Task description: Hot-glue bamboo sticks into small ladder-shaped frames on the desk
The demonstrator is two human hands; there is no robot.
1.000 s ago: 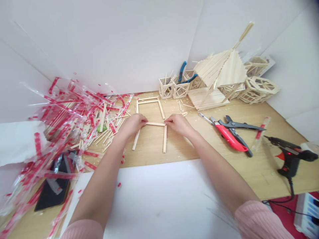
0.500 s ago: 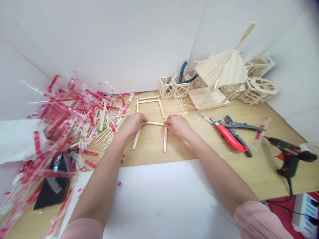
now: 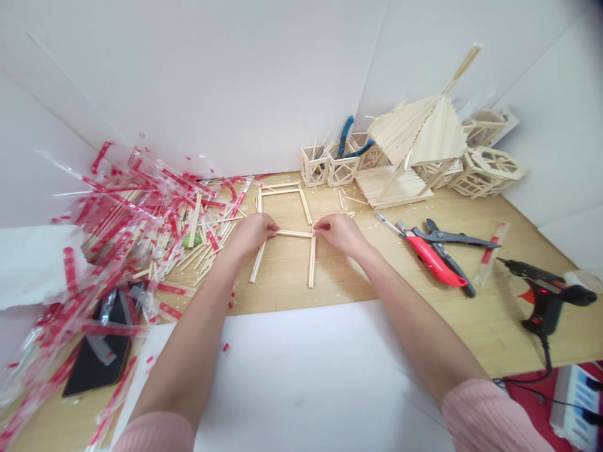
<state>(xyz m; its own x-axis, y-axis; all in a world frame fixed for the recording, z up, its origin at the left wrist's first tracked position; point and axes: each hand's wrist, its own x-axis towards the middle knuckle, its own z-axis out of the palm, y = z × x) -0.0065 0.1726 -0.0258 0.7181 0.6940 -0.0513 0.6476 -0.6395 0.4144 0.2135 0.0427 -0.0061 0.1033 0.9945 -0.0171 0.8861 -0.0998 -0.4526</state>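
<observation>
A frame of paired wooden sticks [image 3: 305,204] lies flat on the wooden table, with two side legs running toward me. Across its middle runs a crosspiece of wooden sticks [image 3: 294,233]. My left hand [image 3: 257,231] pinches the left end of the crosspiece, its fingertips covering the joint there. At the opposite end, my right hand [image 3: 340,231] has thumb and forefinger together at the corner where crosspiece and right leg [image 3: 311,263] meet. Its fingertips touch that joint; whether they grip the stick is hard to make out.
Torn red-and-clear wrappers [image 3: 136,188] and loose sticks are heaped at left, over a phone [image 3: 101,351]. A stick-built house [image 3: 419,138] stands at back right. Cutters [image 3: 443,238], a red-handled tool [image 3: 436,260] and a glue gun [image 3: 541,289] lie right. White paper [image 3: 301,376] covers the front.
My right hand has shifted slightly right, uncovering the crosspiece's right end at the joint. My left hand stays at the left end.
</observation>
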